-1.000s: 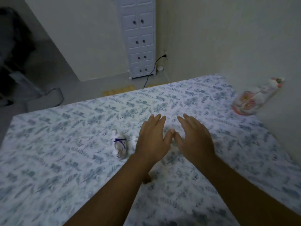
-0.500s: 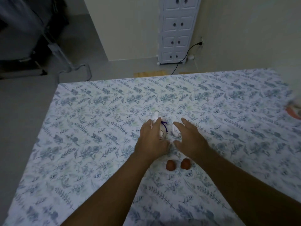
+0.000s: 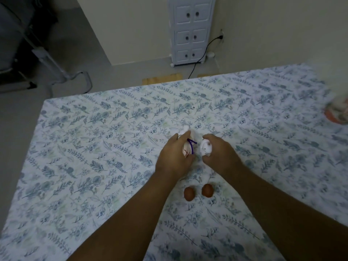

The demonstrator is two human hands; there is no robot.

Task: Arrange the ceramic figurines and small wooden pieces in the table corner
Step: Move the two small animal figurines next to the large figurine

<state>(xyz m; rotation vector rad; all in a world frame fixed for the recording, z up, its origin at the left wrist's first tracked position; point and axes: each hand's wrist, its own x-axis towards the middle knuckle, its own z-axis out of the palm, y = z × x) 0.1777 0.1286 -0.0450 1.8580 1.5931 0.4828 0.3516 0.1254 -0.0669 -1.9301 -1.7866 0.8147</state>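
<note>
Left hand clamps ribboned figurine, right hand clamps small figurine; palms hide both bases.

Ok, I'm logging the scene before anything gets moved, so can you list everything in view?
ceramic figurines: two, white, mid-table; one with a purple cord in the left hand, one in the right hand
small wooden pieces: two, reddish-brown, rounded, side by side on the cloth between the forearms
tablecloth: one, white with blue leaf print, covering the table
orange-and-white object: one, blurred, right edge of the table
drawer cabinet: one, white, against the far wall
cable: one, black, from the wall socket to the floor
left hand: closed around its figurine
right hand: closed around its figurine
</note>
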